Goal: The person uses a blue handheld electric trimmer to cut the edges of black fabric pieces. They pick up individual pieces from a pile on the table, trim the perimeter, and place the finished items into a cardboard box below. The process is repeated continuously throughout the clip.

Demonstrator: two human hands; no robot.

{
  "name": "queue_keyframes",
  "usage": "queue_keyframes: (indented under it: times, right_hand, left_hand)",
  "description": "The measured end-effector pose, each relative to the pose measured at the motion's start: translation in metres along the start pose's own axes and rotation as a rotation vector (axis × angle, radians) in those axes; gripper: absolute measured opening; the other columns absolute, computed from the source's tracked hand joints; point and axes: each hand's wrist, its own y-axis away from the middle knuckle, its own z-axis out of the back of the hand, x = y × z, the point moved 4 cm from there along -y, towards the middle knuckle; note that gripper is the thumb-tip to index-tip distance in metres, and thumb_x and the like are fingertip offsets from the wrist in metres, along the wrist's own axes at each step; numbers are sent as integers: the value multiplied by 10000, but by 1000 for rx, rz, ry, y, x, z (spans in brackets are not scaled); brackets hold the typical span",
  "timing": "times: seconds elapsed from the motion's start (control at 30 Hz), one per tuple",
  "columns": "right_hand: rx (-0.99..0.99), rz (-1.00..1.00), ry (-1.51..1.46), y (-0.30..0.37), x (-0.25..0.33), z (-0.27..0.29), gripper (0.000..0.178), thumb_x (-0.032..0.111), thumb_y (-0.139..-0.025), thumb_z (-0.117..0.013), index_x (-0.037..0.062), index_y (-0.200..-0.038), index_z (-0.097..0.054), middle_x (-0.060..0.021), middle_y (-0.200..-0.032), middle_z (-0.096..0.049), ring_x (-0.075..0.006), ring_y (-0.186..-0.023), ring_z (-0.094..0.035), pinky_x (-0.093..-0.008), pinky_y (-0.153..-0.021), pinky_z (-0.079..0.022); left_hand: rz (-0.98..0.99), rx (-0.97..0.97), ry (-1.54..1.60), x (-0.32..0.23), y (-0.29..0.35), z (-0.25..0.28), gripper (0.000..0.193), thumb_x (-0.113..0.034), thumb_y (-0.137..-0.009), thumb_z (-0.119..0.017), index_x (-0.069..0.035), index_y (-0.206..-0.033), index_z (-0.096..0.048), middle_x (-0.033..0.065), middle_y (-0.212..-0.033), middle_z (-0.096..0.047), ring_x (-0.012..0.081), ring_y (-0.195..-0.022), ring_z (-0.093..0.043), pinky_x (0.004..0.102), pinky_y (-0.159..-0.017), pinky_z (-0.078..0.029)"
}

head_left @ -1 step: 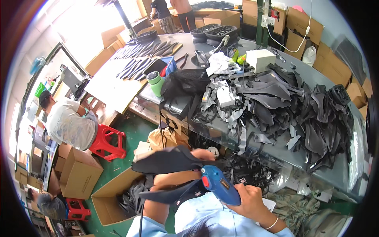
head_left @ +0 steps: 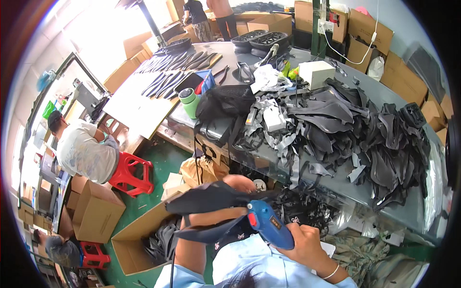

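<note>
In front of my chest, my left hand (head_left: 222,215) is closed round a long black saddle-shaped piece (head_left: 204,199). Its fingers come out beyond the piece's far edge, and part of the palm is covered by it. A second black flap (head_left: 211,234) hangs below the hand, seemingly part of the same piece. Wrapped in my right hand (head_left: 306,245) is a blue handheld power tool (head_left: 272,224) with a red button. The tool's head points up and left, close to the held piece's right end. Its working tip cannot be made out.
A grey table (head_left: 307,180) carries a heap of black saddle-shaped pieces (head_left: 331,115) and grey offcuts. A cardboard box (head_left: 126,249) with black pieces stands at lower left. A green bottle (head_left: 189,102) stands near a black mesh bag (head_left: 225,102). A person sits on a red stool (head_left: 132,174) at left.
My left hand and the black piece have shifted slightly right and tilted a little. The blue tool has moved very slightly right, still in my right hand.
</note>
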Motion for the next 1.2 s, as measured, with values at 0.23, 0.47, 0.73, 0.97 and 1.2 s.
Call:
queue_keyframes:
  times: [0.23,0.47,0.73,0.97,1.2]
  right_hand:
    - [-22,-39,65,-4,-2,2,454,284,-627,-812,16,-859,-528,-100,-595,-589,-263,-505,-603,-339,-494,-478]
    - [-34,-71,-1,-5,1,-4,473,309,-629,-819,18,-856,-524,-100,-616,-604,-253,-523,-621,-329,-506,-488]
    - [-27,-122,-104,-12,12,-4,503,341,-626,-832,17,-851,-519,-99,-643,-614,-231,-530,-627,-307,-509,-494]
    - [-66,-68,-31,-14,12,-2,438,264,-640,-806,13,-868,-529,-89,-613,-600,-244,-517,-606,-323,-516,-472]
    - [-98,41,154,-11,9,4,401,192,-635,-782,6,-901,-546,-81,-603,-576,-248,-490,-556,-334,-535,-441]
  left_hand:
    - [-490,-631,534,-9,9,1,285,-59,-795,-579,-19,-1071,-523,139,-1065,-553,210,-1010,-534,337,-918,-417]
    - [-564,-651,490,0,11,-15,302,-34,-769,-534,-31,-1068,-491,155,-1104,-523,219,-1053,-494,363,-967,-372]
    - [-539,-688,432,9,15,-26,361,-109,-793,-503,-31,-1139,-435,168,-1141,-481,241,-1020,-521,376,-925,-426]
    - [-298,-638,668,0,20,-30,314,-28,-768,-524,-3,-1078,-479,157,-1102,-555,211,-1028,-533,344,-934,-416]
    - [-73,-492,516,-11,20,-21,297,28,-796,-508,-5,-1089,-481,117,-1061,-591,165,-985,-565,289,-891,-439]
